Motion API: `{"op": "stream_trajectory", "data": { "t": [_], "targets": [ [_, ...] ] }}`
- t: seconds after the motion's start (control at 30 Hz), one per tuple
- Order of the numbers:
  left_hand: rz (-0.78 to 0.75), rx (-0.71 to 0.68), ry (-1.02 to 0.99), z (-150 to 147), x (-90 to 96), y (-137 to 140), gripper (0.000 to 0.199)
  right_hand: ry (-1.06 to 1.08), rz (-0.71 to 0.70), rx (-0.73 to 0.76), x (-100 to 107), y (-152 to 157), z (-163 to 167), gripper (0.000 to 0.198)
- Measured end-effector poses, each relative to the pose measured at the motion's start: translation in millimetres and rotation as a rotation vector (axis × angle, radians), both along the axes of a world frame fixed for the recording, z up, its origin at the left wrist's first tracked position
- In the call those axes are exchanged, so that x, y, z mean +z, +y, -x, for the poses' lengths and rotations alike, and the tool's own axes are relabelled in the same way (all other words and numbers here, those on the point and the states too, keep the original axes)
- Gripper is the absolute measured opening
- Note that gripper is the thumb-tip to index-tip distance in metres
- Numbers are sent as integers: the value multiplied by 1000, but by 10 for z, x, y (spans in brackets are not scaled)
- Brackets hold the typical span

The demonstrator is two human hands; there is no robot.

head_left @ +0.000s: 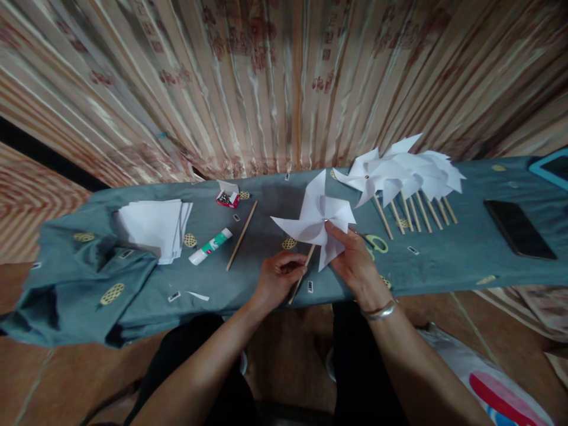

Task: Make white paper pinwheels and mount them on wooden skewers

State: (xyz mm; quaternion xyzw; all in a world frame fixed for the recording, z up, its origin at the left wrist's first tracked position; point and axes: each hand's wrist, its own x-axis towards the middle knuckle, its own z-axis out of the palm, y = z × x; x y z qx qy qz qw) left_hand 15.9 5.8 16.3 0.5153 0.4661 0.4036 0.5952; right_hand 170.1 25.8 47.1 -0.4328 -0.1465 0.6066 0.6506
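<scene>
A white paper pinwheel [314,214] is held between my two hands over the front of the table. My left hand [279,273] pinches its wooden stick [309,256], which slants down toward the table edge. At the pinwheel's centre, the thumb of my right hand [355,260] presses by the pin, its other fingers behind the paper and partly hidden. Green-handled scissors [377,242] lie just beyond my right hand, partly covered by it. Left of the pinwheel rests a loose wooden stick [242,236].
Several finished pinwheels [410,171] overlap at the back right. A dark phone [519,229] and a blue-edged device [552,168] lie farther right. Leftward are a glue stick [210,246], a small red box of metal pins [228,195] and stacked white paper [151,228]. A patterned curtain [284,89] hangs behind.
</scene>
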Motion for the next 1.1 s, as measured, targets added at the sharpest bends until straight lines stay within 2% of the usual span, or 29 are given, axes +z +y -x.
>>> {"op": "stream_trajectory", "data": {
  "t": [0.3, 0.7, 0.8, 0.93, 1.1],
  "targets": [
    [23, 30, -24, -13, -7, 0, 15, 14, -24, -11, -50, 29, 51, 25],
    [240, 166, -249, -4, 34, 68, 23, -114, -42, 60, -8, -64, 31, 31],
    [264, 207, -331, -3, 69, 110, 27, -218, -36, 102, -47, -116, 31, 35],
    [342, 257, -452, 2, 131, 169, 34, -480, -55, 163, -89, -220, 76, 39],
    [369, 278, -537, -4, 189, 213, 39, -852, -118, 317, -138, -370, 161, 27]
  ]
}}
